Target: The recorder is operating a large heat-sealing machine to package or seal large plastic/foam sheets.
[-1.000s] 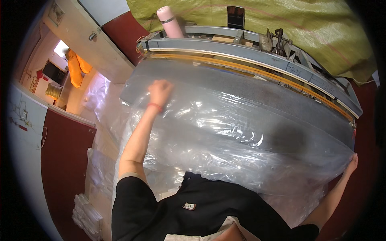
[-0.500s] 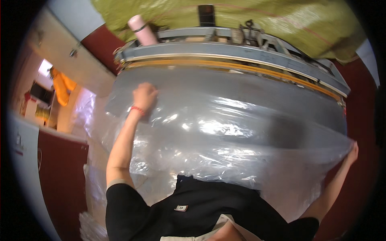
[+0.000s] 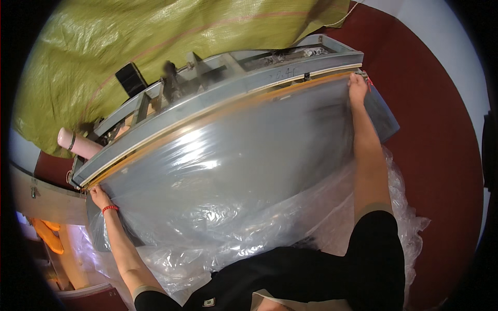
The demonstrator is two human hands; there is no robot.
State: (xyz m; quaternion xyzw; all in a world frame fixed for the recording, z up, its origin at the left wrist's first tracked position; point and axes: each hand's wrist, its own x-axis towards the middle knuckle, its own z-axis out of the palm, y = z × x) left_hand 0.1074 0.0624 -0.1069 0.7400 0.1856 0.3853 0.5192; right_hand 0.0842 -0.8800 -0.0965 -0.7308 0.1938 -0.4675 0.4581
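A person's left hand and right hand, each closed on the far edge of a clear plastic sheet, held it across a gray tabletop, just beside the orange strip of a metal frame. The sheet spread between both hands, crumpling toward the person's black shirt.

Clear plastic film, glossy, stretches right across the grey worktop, smooth up top, crumpling into folds below!
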